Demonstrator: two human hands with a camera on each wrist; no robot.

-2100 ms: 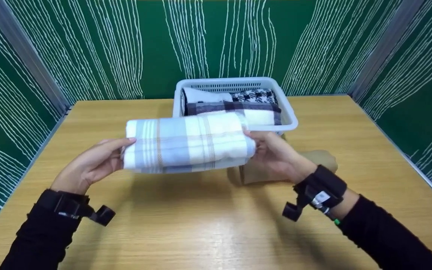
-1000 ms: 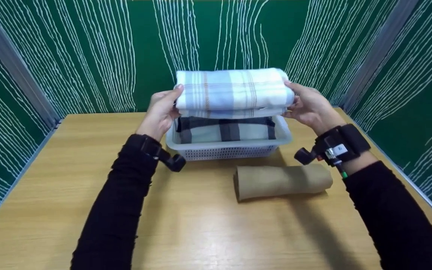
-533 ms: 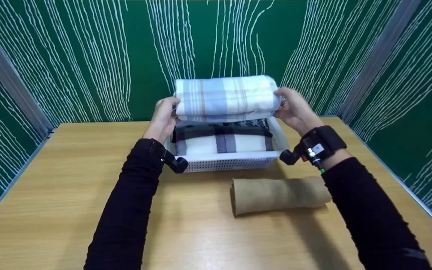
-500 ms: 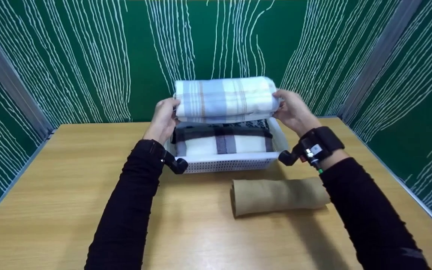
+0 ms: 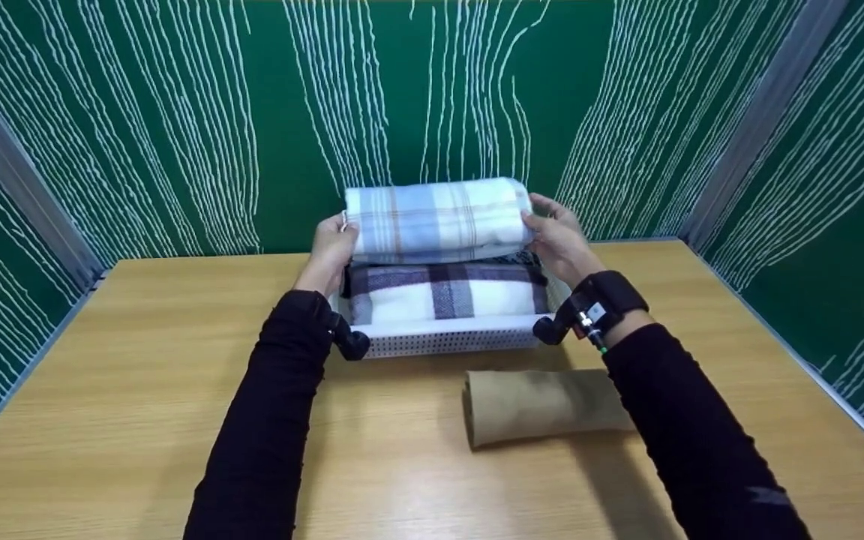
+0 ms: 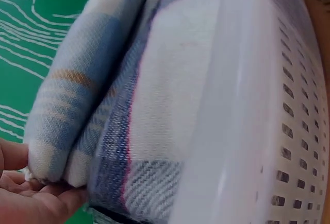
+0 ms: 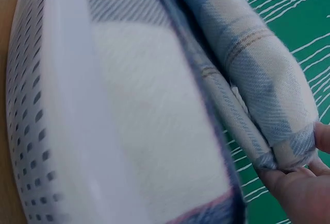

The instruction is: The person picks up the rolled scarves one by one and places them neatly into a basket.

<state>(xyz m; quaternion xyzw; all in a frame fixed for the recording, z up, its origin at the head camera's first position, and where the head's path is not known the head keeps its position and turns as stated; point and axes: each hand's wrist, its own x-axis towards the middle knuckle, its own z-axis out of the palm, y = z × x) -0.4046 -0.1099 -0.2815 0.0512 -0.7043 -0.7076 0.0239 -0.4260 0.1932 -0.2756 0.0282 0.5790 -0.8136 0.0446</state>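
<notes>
A folded blue and white plaid scarf (image 5: 439, 220) is held by its two ends over the back of the white plastic basket (image 5: 447, 328). My left hand (image 5: 332, 247) pinches its left end, thumb on top and fingers beneath, as the left wrist view also shows at the scarf's edge. At the other end, my right hand (image 5: 558, 236) grips the cloth between thumb and fingers. Inside the basket lies a folded dark purple and white checked cloth (image 5: 451, 291). A black and white patterned cloth (image 5: 520, 257) behind it is mostly covered by the scarf.
A rolled tan cloth (image 5: 544, 409) lies on the wooden table (image 5: 372, 450) in front of the basket, partly behind the right forearm. Green panels (image 5: 289, 120) with white wavy lines stand close behind the basket and along both sides.
Both hands carried the plaid scarf from in front of the basket to over its back, then lowered it. Lately the right hand's fingers have shifted on its end. The tan roll stays on the table.
</notes>
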